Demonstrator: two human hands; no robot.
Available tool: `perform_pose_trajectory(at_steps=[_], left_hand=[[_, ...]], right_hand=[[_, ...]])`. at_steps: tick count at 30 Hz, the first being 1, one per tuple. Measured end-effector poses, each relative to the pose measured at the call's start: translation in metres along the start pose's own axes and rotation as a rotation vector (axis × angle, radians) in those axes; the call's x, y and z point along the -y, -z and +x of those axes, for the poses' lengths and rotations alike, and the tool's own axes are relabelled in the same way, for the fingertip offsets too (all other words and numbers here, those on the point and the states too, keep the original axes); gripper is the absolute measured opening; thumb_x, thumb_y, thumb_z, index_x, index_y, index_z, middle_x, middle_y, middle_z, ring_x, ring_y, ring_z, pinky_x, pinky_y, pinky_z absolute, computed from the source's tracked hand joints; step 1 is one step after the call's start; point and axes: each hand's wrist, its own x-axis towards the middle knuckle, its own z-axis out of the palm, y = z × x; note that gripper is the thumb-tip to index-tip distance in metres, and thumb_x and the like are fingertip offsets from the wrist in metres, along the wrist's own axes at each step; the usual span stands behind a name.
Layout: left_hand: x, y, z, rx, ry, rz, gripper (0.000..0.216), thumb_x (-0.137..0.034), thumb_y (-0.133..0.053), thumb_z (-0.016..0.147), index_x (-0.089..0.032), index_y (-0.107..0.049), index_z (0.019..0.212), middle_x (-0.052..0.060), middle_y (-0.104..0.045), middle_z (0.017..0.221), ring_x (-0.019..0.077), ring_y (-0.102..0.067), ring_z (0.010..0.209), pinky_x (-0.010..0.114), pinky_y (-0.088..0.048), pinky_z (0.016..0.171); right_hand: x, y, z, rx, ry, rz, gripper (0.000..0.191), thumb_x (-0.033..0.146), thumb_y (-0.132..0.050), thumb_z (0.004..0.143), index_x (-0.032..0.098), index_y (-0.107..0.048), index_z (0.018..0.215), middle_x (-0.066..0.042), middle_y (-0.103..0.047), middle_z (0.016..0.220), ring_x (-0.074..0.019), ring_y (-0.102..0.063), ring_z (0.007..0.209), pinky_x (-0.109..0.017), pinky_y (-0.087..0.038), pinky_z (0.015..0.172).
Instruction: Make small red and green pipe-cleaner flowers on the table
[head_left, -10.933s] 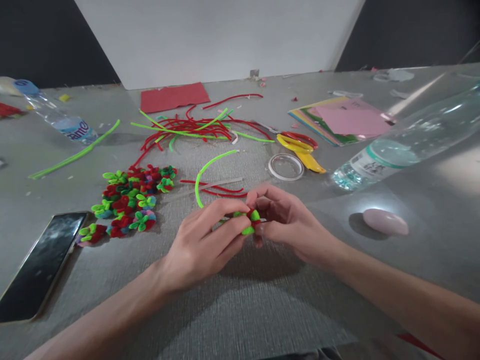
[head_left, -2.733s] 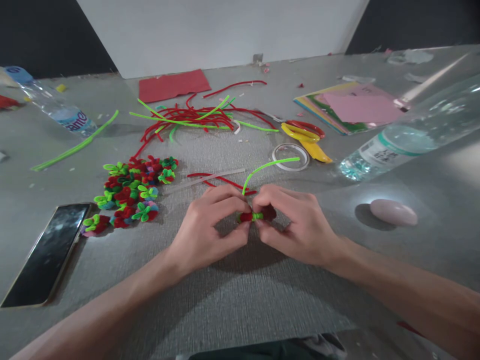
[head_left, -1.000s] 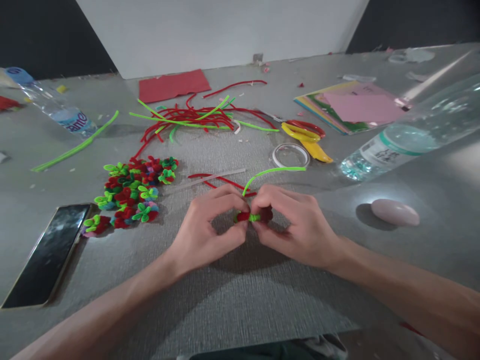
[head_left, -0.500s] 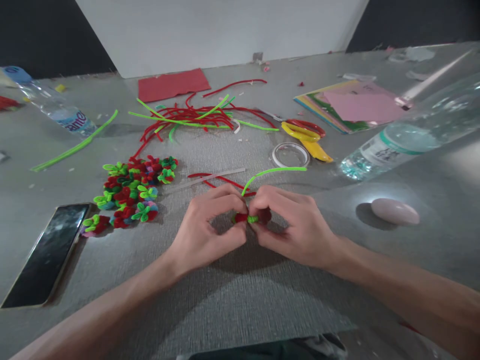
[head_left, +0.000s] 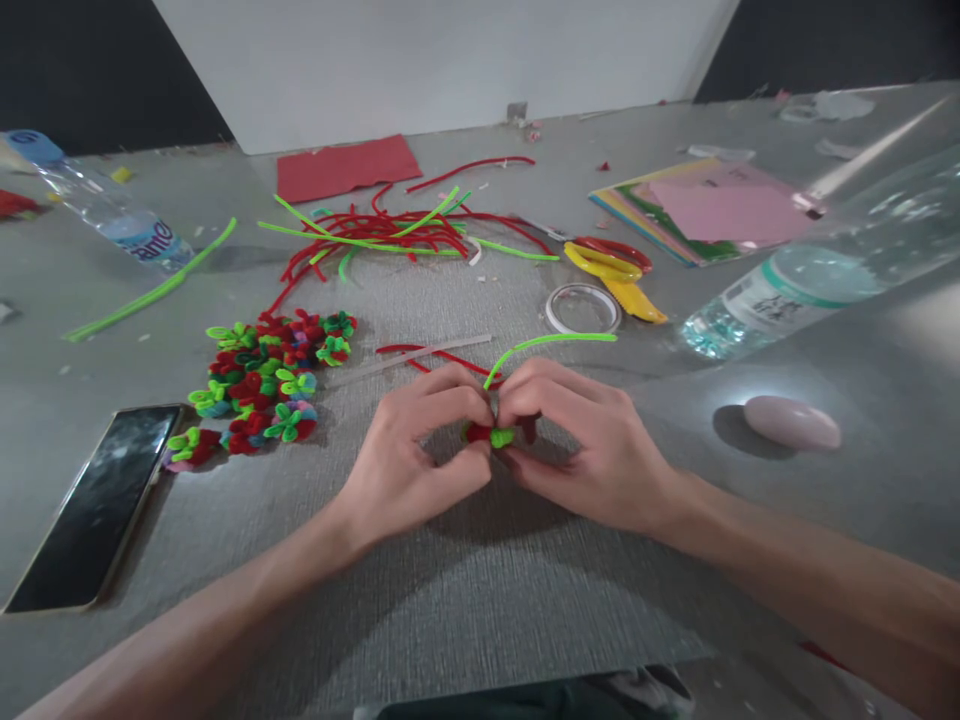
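My left hand (head_left: 427, 450) pinches a small red and green pipe-cleaner piece (head_left: 480, 433) between thumb and fingers, low over the grey table. From the other side my right hand (head_left: 574, 440) grips its bright green part; the fingertips of both hands nearly meet and hide much of the piece. Beyond the fingers a green pipe cleaner (head_left: 559, 342) sticks up and bends right; whether it joins the piece is hidden. Just past the left hand lie red pipe cleaners (head_left: 450, 359) and a thin translucent strip (head_left: 427, 352). Many finished-looking red and green pipe-cleaner flowers (head_left: 259, 385) are grouped to the left.
A phone (head_left: 97, 510) lies at the left, near a water bottle (head_left: 142, 225). Red and green pipe cleaners (head_left: 390, 235) are heaped behind. To the right are yellow-handled scissors (head_left: 619, 275), a tape roll (head_left: 553, 312), coloured paper (head_left: 720, 205), a large bottle (head_left: 780, 295) and a pinkish oval object (head_left: 793, 423).
The right fingers have shifted slightly around the piece, and more of its bright green part shows between the fingertips. Both hands stay in nearly the same place.
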Motion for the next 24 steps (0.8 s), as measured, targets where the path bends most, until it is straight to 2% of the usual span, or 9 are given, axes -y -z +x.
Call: perform_pose_trajectory(at_steps=[4,6,10,14,19,22,24], left_hand=[[0.001,0.0,-0.001,-0.005,0.011,0.019,0.015,-0.005,-0.059,0.078,-0.015,-0.068,0.082,0.001,-0.069,0.087,0.0137,-0.063,0.083,0.027,-0.048,0.078],[0.003,-0.001,-0.003,-0.025,0.026,0.034,0.016,-0.007,-0.062,0.08,-0.016,-0.069,0.091,0.001,-0.071,0.09,0.0146,-0.065,0.086,0.028,-0.049,0.081],[0.005,-0.005,-0.007,-0.091,0.022,0.132,0.029,-0.006,-0.069,0.078,-0.019,-0.067,0.104,-0.001,-0.073,0.096,0.0147,-0.068,0.09,0.029,-0.051,0.086],[0.007,-0.005,-0.01,-0.141,-0.094,0.256,0.022,-0.006,-0.069,0.084,-0.02,-0.067,0.101,-0.001,-0.074,0.092,0.0156,-0.069,0.091,0.032,-0.051,0.088],[0.007,-0.003,-0.009,-0.161,-0.208,0.29,0.016,-0.005,-0.068,0.089,-0.02,-0.068,0.096,0.001,-0.074,0.089,0.0167,-0.068,0.086,0.036,-0.052,0.084],[0.006,-0.002,-0.008,-0.155,-0.233,0.288,0.015,-0.005,-0.068,0.09,-0.02,-0.069,0.092,0.002,-0.074,0.088,0.0167,-0.069,0.083,0.037,-0.053,0.083],[0.004,-0.001,-0.008,-0.172,-0.197,0.262,0.015,-0.006,-0.067,0.089,-0.021,-0.068,0.091,0.001,-0.074,0.087,0.0169,-0.069,0.082,0.036,-0.054,0.081]], right_hand=[[0.001,0.0,-0.002,-0.015,-0.021,0.018,0.025,0.0,-0.066,0.081,0.019,-0.06,0.097,-0.001,-0.065,0.096,-0.0112,-0.06,0.079,-0.025,-0.049,0.071],[0.002,0.0,-0.001,-0.053,-0.042,0.014,0.024,0.001,-0.066,0.082,0.019,-0.061,0.097,0.001,-0.066,0.091,-0.0105,-0.061,0.077,-0.025,-0.05,0.071],[0.003,0.001,0.0,-0.111,-0.104,0.011,0.017,0.005,-0.066,0.088,0.02,-0.062,0.096,0.003,-0.068,0.086,-0.0091,-0.062,0.072,-0.023,-0.051,0.07],[0.004,0.001,0.0,-0.114,-0.123,0.023,0.013,0.008,-0.068,0.09,0.02,-0.063,0.094,0.002,-0.069,0.085,-0.0092,-0.064,0.072,-0.023,-0.053,0.068],[0.004,0.0,-0.001,-0.112,-0.112,0.045,0.014,0.009,-0.069,0.091,0.021,-0.064,0.096,0.002,-0.07,0.087,-0.0096,-0.064,0.073,-0.023,-0.054,0.068],[0.004,-0.001,-0.002,-0.103,-0.116,0.051,0.014,0.009,-0.069,0.092,0.021,-0.064,0.098,0.002,-0.07,0.088,-0.0091,-0.064,0.074,-0.023,-0.055,0.069],[0.004,-0.002,-0.002,-0.1,-0.13,0.087,0.017,0.011,-0.07,0.093,0.022,-0.064,0.103,0.002,-0.071,0.092,-0.0097,-0.066,0.077,-0.023,-0.056,0.07]])
